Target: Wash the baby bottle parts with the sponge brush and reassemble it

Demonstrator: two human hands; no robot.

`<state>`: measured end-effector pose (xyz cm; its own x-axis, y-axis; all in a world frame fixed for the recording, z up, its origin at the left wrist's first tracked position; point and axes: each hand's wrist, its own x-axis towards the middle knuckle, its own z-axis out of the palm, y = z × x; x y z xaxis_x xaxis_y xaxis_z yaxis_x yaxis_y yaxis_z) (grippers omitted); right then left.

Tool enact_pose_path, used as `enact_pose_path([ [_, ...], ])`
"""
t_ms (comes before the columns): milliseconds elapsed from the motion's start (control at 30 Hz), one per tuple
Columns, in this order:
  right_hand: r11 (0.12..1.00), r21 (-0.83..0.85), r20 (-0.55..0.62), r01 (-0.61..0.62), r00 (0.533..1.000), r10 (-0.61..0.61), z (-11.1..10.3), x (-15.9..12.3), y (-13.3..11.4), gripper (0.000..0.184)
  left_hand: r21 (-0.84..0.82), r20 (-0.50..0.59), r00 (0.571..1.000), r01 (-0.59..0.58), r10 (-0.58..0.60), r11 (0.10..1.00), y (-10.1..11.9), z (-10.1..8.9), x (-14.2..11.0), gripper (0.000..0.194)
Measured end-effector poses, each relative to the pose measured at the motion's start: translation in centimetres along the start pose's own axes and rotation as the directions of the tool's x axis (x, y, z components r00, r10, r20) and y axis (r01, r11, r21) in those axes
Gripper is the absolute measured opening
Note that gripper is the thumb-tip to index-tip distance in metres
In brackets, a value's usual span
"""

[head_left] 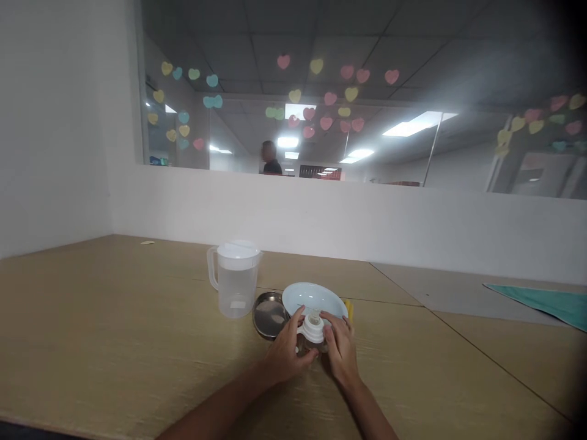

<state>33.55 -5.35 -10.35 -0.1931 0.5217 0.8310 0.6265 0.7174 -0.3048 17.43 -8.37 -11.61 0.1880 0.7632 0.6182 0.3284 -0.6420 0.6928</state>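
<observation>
A baby bottle (313, 330) with a wide white collar and a clear, teat-like top is between my hands, low in the middle of the head view. My left hand (287, 351) grips its left side, with the thumb across the lower front. On the right side, my right hand (342, 349) has its fingers curled against the collar and body. Much of the bottle's lower part is hidden by fingers. Just beyond stands a pale blue-white bowl (312, 294), partly covered by my fingertips. A round metal dish (269, 315) lies left of the bowl.
A translucent lidded pitcher (237, 287) stands left of the dish. Something yellow (350, 310) shows behind the bowl's right edge. A green cloth (545, 302) lies at the far right of the wooden table (137, 330). Behind a window, a person (271, 160) is visible.
</observation>
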Motion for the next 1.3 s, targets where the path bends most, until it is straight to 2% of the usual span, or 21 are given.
enact_pose_path([
  [100, 0.996, -0.008, -0.057, 0.087, 0.995, -0.087, 0.1, -0.1, -0.6, 0.033, -0.034, 0.025, 1.0, 0.012, -0.011, 0.999, 0.1, -0.3, 0.1, 0.084],
  [233, 0.999, 0.039, -0.078, 0.028, 0.997, -0.024, 0.3, -0.1, -1.3, 0.029, -0.12, 0.057, 0.997, 0.063, -0.056, 0.991, 0.4, -0.8, 0.5, 0.09],
  [433, 0.98, 0.196, 0.01, 0.033, 0.999, -0.035, 0.1, -0.1, -1.2, 0.033, -0.264, 0.131, 0.99, 0.082, -0.049, 0.961, 1.3, -1.6, 1.0, 0.084],
  [500, 0.968, 0.249, 0.007, 0.005, 1.0, -0.007, 0.2, -0.2, -0.9, 0.034, -0.281, 0.146, 0.988, 0.096, -0.057, 0.955, 1.5, -1.7, 1.1, 0.084],
  [600, 0.963, 0.267, -0.067, -0.04, 0.996, 0.06, 0.6, -0.4, -0.4, 0.034, -0.29, 0.144, 0.987, 0.116, -0.076, 0.95, 1.7, -1.7, 1.1, 0.087],
  [700, 0.965, 0.225, -0.182, -0.136, 0.967, 0.179, 0.6, -0.6, 0.3, 0.036, -0.281, 0.147, 0.985, 0.125, -0.086, 0.952, 1.8, -1.6, 0.9, 0.091],
  [767, 0.965, 0.196, -0.219, -0.176, 0.951, 0.218, 0.4, -0.6, 0.4, 0.037, -0.268, 0.153, 0.984, 0.126, -0.087, 0.955, 1.8, -1.5, 0.9, 0.091],
  [900, 0.986, 0.158, -0.142, -0.057, 0.987, 0.08, 0.3, -0.6, -0.2, 0.041, -0.268, 0.158, 0.986, 0.103, -0.062, 0.958, 1.9, -1.4, 0.9, 0.089],
  [933, 0.985, 0.165, -0.142, -0.055, 0.987, 0.079, 0.3, -0.5, -0.4, 0.042, -0.262, 0.16, 0.985, 0.103, -0.062, 0.96, 1.9, -1.4, 0.9, 0.088],
  [1000, 0.972, 0.19, -0.201, -0.135, 0.964, 0.173, 0.5, -0.4, -0.5, 0.042, -0.244, 0.163, 0.983, 0.117, -0.078, 0.963, 1.8, -1.4, 0.9, 0.089],
  [1100, 0.937, 0.232, -0.301, -0.26, 0.897, 0.324, 0.4, -0.2, -0.2, 0.039, -0.245, 0.158, 0.983, 0.13, -0.093, 0.961, 1.6, -1.4, 0.9, 0.089],
  [1167, 0.948, 0.228, -0.281, -0.221, 0.917, 0.282, 0.1, -0.3, -0.1, 0.039, -0.258, 0.154, 0.985, 0.12, -0.081, 0.959, 1.5, -1.3, 0.9, 0.088],
  [1233, 0.975, 0.192, -0.178, -0.11, 0.973, 0.145, -0.1, -0.4, -0.3, 0.041, -0.264, 0.153, 0.986, 0.106, -0.067, 0.959, 1.5, -1.3, 0.9, 0.087],
  [1300, 0.99, 0.141, -0.068, -0.008, 0.998, 0.018, -0.1, -0.5, -0.8, 0.043, -0.258, 0.156, 0.986, 0.098, -0.058, 0.961, 1.6, -1.4, 0.9, 0.086],
])
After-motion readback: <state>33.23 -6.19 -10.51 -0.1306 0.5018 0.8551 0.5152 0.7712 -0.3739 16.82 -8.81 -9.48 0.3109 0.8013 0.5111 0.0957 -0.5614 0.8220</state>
